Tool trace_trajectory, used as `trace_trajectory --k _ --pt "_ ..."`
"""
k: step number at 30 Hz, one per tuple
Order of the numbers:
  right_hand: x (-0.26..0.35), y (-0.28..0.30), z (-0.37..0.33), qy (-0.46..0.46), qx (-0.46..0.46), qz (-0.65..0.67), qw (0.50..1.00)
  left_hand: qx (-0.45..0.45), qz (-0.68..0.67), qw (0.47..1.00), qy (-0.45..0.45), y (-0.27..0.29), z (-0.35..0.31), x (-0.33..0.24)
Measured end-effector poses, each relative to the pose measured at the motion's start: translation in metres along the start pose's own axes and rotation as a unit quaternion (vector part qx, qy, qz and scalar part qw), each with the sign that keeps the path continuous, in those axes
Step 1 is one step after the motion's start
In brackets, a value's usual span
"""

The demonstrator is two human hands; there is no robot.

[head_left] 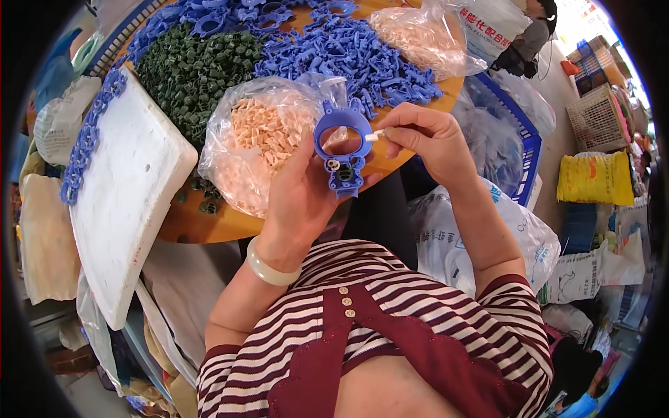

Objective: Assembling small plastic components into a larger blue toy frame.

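Note:
My left hand (301, 187) is closed round a blue plastic toy part (343, 168), held upright above the table's near edge. The part has a large open ring at the top and a small bear-like body below. A dark green piece and a small black-and-white spot show in that body. Between thumb and fingertips, my right hand (428, 139) pinches a small cream plastic piece (376, 136) against or just beside the ring's right rim. Behind my left hand, a clear bag (224, 150) lies open, full of small peach-coloured pieces (268, 129).
Dark green parts (198, 66) and blue parts (348, 56) are heaped on the round wooden table (202, 228). Another bag of pale pieces (411, 38) lies far right. A white foam board (129, 188) leans at left, with blue parts (87, 139) along its edge. A blue basket (527, 157) stands right.

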State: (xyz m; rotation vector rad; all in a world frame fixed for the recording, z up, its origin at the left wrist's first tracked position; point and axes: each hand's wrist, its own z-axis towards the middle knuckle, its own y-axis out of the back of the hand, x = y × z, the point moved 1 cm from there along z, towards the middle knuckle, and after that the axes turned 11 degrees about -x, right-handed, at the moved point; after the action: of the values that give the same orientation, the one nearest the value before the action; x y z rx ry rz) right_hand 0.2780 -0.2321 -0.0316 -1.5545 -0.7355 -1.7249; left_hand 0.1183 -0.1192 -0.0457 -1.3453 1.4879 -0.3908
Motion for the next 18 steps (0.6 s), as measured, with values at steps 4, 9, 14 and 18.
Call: trace_trajectory --k 4,9,14,18 --pt "0.008 -0.006 -0.004 0.076 0.054 -0.051 0.994 0.024 -0.002 1.0 -0.004 0.003 0.002 0.001" --pt "0.018 -0.006 -0.001 0.138 0.101 -0.114 0.979 0.027 -0.002 1.0 0.0 0.005 0.001 0.002" --pt "0.027 -0.013 -0.002 0.272 0.14 -0.247 0.919 0.025 -0.008 1.0 0.007 0.003 -0.001 0.003" --pt "0.029 -0.017 0.0 0.292 0.167 -0.263 0.904 0.058 -0.013 0.998 0.021 0.002 -0.003 0.002"
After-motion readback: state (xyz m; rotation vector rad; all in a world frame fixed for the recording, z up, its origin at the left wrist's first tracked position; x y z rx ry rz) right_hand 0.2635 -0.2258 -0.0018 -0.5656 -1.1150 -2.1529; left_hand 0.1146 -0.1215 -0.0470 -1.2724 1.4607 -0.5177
